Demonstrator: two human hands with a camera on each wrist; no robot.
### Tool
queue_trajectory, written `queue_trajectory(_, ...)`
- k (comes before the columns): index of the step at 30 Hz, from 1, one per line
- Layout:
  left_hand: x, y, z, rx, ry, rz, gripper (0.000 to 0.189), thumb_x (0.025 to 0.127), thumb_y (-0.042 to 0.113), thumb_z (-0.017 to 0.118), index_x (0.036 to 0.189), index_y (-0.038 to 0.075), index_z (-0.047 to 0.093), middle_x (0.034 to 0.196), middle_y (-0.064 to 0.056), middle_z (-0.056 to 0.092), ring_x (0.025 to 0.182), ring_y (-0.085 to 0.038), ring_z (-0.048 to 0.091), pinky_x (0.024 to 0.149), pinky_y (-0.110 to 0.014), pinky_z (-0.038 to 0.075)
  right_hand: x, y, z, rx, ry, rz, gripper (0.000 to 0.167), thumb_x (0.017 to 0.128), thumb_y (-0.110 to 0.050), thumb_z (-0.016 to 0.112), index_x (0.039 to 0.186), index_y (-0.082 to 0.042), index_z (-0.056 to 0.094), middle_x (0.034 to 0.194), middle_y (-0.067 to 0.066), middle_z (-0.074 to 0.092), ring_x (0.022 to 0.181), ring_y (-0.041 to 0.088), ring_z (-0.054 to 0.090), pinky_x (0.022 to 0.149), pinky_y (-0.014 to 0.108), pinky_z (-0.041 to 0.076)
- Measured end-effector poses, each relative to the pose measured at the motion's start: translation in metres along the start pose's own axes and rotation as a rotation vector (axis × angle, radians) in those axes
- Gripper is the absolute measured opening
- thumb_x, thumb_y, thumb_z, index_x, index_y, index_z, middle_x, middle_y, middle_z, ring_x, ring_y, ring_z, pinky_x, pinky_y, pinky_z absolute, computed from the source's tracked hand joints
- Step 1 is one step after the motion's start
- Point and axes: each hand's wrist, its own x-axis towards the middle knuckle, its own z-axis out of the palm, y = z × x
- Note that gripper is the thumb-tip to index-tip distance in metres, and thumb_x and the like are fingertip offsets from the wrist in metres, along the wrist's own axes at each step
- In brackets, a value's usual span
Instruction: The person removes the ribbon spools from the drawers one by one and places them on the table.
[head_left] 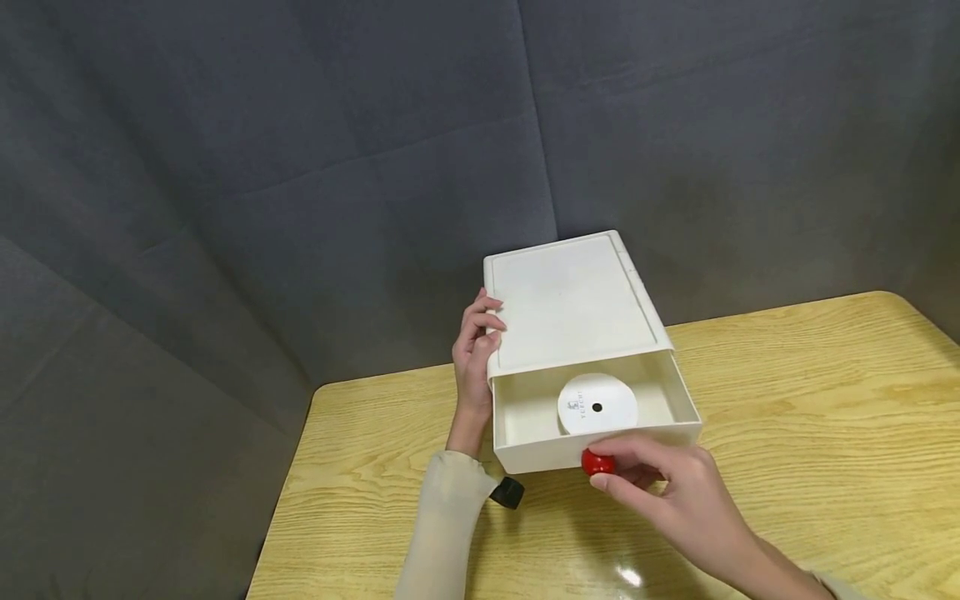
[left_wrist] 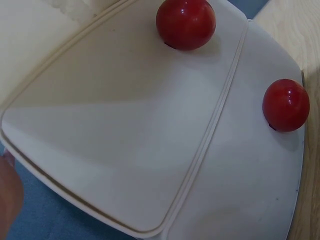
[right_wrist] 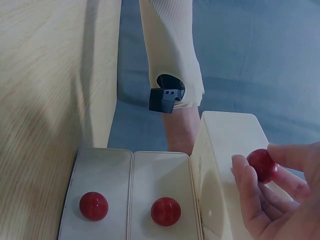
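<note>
A white drawer cabinet (head_left: 570,300) stands on the table with its top drawer (head_left: 536,454) pulled partway out. In the drawer lies a white disc (head_left: 585,392) with a small dark centre hole and faint print. My right hand (head_left: 675,492) pinches the drawer's round red knob (right_wrist: 262,164) between thumb and fingers. Against the cabinet's left side rests my left hand (head_left: 476,358), its fingertips over the top edge; only a bit of it (left_wrist: 9,195) shows in the left wrist view. Below, two more drawer fronts bear a middle red knob (right_wrist: 165,211) and a lower red knob (right_wrist: 93,206).
The wood-grain table (head_left: 810,433) extends to both sides of the cabinet. Behind it hangs a dark grey cloth (head_left: 375,183). A black wrist camera (head_left: 507,492) sits at the left sleeve's cuff, in front of the drawer.
</note>
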Motion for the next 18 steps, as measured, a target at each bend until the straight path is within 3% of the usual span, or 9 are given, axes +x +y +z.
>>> queue_trajectory(11,-0.0003,-0.0012,-0.0003,-0.025,-0.005,0.015,0.018,0.089,0.013,0.047,0.088,-0.001,0.057,0.120,0.005,0.059,0.150,-0.032,0.032,0.124,-0.046,0.018,-0.0056,0.0034,0.0017,-0.001,0.004,-0.093,0.040,0.075,0.008,0.084,0.105,-0.017,0.075,0.090,-0.005,0.076,0.066,0.001,0.065,0.060,0.015,0.052)
queue_trajectory(14,-0.0005,-0.0009,0.0000,-0.028,-0.008,0.022,0.023,0.090,0.012,0.046,0.089,-0.010,0.053,0.120,0.005,0.059,0.151,-0.033,0.032,0.124,-0.046,0.018,-0.0066,0.0053,0.0024,-0.002,0.002,-0.127,0.041,0.074,0.008,0.084,0.106,-0.016,0.075,0.089,-0.005,0.075,0.065,0.000,0.064,0.059,0.015,0.052)
queue_trajectory(18,-0.0003,0.0006,0.0009,-0.026,-0.011,0.026,0.027,0.091,0.013,0.045,0.090,-0.013,0.051,0.121,0.005,0.059,0.151,-0.034,0.031,0.124,-0.046,0.018,-0.0070,0.0048,0.0019,-0.013,-0.004,-0.142,0.043,0.074,0.009,0.083,0.108,-0.016,0.074,0.089,-0.005,0.075,0.064,0.000,0.063,0.058,0.014,0.051)
